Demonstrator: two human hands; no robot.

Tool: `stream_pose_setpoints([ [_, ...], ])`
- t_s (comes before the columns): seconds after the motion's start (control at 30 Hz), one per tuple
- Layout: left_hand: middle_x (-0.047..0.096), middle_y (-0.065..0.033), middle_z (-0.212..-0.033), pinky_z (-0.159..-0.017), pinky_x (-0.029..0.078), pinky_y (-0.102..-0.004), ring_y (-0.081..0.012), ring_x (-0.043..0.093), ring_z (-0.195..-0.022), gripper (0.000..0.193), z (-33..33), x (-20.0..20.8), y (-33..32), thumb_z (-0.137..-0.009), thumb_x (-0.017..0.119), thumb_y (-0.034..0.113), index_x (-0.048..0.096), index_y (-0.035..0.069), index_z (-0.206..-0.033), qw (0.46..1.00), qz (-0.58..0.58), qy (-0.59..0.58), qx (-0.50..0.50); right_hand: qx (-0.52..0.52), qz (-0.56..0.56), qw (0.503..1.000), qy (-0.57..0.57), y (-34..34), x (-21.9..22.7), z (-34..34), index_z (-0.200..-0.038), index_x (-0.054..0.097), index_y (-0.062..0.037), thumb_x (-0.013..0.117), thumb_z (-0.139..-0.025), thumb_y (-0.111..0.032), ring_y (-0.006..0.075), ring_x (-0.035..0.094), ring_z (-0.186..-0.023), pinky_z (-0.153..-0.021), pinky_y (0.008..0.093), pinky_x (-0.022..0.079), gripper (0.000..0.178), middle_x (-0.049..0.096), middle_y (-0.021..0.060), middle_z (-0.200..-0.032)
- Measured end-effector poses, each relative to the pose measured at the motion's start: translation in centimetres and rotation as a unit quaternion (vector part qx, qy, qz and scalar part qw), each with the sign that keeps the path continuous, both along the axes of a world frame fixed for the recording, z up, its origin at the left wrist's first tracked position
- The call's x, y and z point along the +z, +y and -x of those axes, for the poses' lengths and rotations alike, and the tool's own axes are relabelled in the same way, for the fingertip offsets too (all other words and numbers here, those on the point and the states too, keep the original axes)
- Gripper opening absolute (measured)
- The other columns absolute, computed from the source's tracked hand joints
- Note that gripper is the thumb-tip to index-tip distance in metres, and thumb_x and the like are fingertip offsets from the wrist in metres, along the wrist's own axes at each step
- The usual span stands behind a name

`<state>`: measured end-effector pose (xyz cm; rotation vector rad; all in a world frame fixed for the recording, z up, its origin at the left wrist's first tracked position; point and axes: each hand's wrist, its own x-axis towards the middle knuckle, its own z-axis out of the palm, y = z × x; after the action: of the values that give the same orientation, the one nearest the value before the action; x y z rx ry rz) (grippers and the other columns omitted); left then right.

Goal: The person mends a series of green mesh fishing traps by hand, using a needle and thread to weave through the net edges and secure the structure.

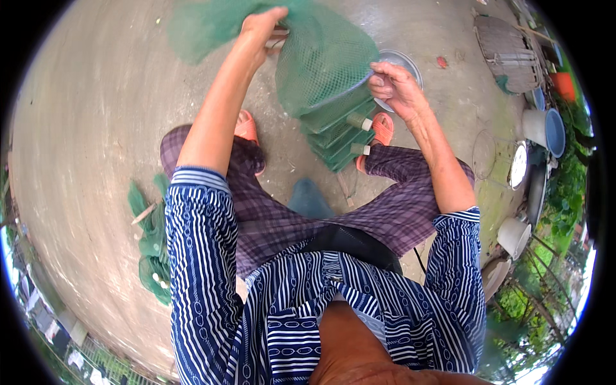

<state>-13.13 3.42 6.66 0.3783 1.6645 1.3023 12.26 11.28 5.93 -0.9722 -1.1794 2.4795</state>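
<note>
Green mesh netting (324, 61), apparently a folding fish trap with stiff frames, hangs in front of me between my feet. My left hand (263, 31) is closed round a gathered part of it at the far side, where the loose mesh trailing left is blurred. My right hand (396, 86) pinches the net's edge at a bluish rim at the right. Below the hands the net falls in stacked folds (333, 138), and a pale cylinder (359, 120) sticks out on their right side. Behind my right hand a round metal basin (403, 64) stands on the ground, partly hidden.
Another bundle of green netting (153, 247) lies on the concrete floor (96, 128) to my left. Along the right stand a woven basket (504, 51), a blue-lined bucket (544, 131), a white pot (513, 236) and plants (564, 205). My feet wear orange sandals (382, 128).
</note>
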Motion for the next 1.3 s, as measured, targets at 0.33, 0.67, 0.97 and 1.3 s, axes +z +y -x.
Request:
stream_pose_setpoints([
  [0.33, 0.06, -0.0075, -0.073, -0.062, 0.048, -0.032, -0.0214, 0.059, -0.065, 0.017, -7.0, 2.1, -2.9, -0.071, 0.066, 0.016, 0.058, 0.003, -0.078, 0.797, -0.23, 0.527, -0.186, -0.031, -0.003, 0.999, -0.015, -0.4, 0.8, 1.2, -0.08, 0.054, -0.0049, 0.054, -0.083, -0.016, 0.0038, 0.029, -0.045, -0.04, 0.0186, 0.021, 0.011, 0.044, -0.0021, -0.06],
  [0.67, 0.055, -0.0099, -0.071, -0.061, 0.046, -0.036, -0.0262, 0.057, -0.068, 0.01, -8.1, 0.8, -2.2, -0.066, 0.063, 0.007, 0.058, 0.003, -0.074, 0.769, -0.208, 0.584, -0.155, -0.013, -0.053, 0.998, -0.005, -1.4, 3.5, 1.3, -0.081, 0.059, 0.0004, 0.059, -0.081, -0.018, 0.0031, 0.032, -0.045, -0.039, 0.0175, 0.024, 0.018, 0.048, -0.0016, -0.06],
  [0.97, 0.053, -0.0009, -0.063, -0.057, 0.04, -0.0249, -0.0108, 0.049, -0.061, 0.014, -4.3, 0.9, -2.2, -0.065, 0.066, 0.004, 0.064, 0.001, -0.079, 0.952, -0.15, 0.264, -0.048, -0.017, -0.1, 0.994, -0.028, -1.2, 3.8, -0.3, -0.086, 0.061, -0.0006, 0.061, -0.081, -0.019, 0.0036, 0.045, -0.048, -0.042, 0.0155, 0.034, 0.019, 0.055, -0.0001, -0.063],
  [1.3, 0.036, 0.0088, -0.056, -0.048, 0.027, -0.0192, -0.0022, 0.033, -0.053, 0.017, -4.3, 2.1, -2.3, -0.07, 0.065, 0.001, 0.066, 0.003, -0.088, 0.944, -0.199, 0.254, -0.068, 0.006, -0.178, 0.984, -0.015, -0.7, 6.4, -1.4, -0.084, 0.061, -0.0017, 0.062, -0.08, -0.019, 0.0038, 0.051, -0.052, -0.046, 0.0148, 0.037, 0.018, 0.059, 0.0003, -0.067],
])
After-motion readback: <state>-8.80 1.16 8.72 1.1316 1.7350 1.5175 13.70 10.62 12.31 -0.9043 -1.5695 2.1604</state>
